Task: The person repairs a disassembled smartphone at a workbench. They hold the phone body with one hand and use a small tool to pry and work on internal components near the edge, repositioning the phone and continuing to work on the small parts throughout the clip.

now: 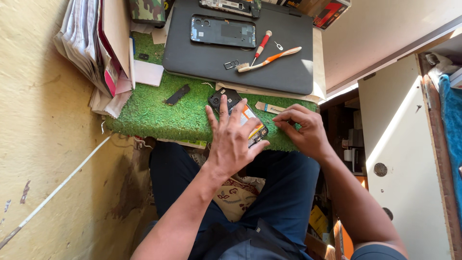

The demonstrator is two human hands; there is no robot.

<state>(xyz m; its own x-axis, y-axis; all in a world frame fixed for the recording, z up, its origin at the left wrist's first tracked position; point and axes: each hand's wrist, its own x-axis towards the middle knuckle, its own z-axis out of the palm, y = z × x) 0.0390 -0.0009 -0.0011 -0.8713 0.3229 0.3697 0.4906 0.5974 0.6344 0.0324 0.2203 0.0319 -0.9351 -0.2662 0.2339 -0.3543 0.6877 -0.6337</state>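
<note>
Green artificial-turf mat [154,113] on a small bench, yellow plaster wall at one side. Opened smartphone [239,117], back cover off, innards and orange label exposed, lies on the turf; left hand [232,139] spread flat over it, hiding its middle. Right hand [304,131] just beside the phone, fingertips pinched together, contents indiscernible. Beyond the phone: smooth dark work pad [288,72] bearing phone frame [223,31], red-handled screwdriver [261,46], orange-handled brush [269,59].

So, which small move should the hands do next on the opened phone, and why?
Probably bring the right hand in to the phone's edge. The left hand lies flat on the phone, pinning it to the green mat, while the right fingers are curled just beside it.
</note>
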